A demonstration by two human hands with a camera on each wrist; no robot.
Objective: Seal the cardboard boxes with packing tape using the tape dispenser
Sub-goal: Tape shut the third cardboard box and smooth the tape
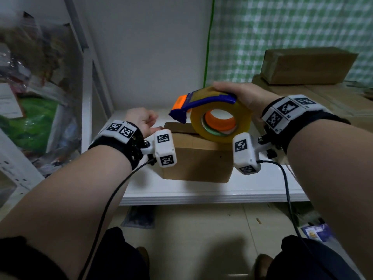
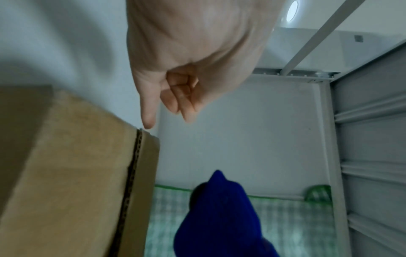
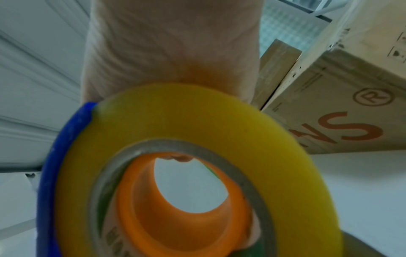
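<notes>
A small brown cardboard box (image 1: pixel 197 158) lies on the white shelf board (image 1: pixel 201 190). My right hand (image 1: pixel 232 91) grips a blue and orange tape dispenser (image 1: pixel 201 102) from above. Its yellowish tape roll (image 1: pixel 220 120) rests at the box's top right; the roll (image 3: pixel 186 130) fills the right wrist view under my palm (image 3: pixel 171 52). My left hand (image 1: pixel 149 122) is at the box's far left top edge. In the left wrist view its fingers (image 2: pixel 180 97) are curled with nothing in them, and one straight finger (image 2: pixel 149 120) touches the box's (image 2: pixel 77 173) corner. The dispenser's blue nose (image 2: pixel 219 217) hangs beside it.
Bigger cardboard boxes (image 1: pixel 306 65) are stacked at the back right, one with red print (image 3: pixel 340 113). Behind them hangs a green checked cloth (image 1: pixel 282 37). A white rack frame (image 1: pixel 86 98) and bagged clutter (image 1: pixel 30 77) stand at the left. Cables trail from both wrists.
</notes>
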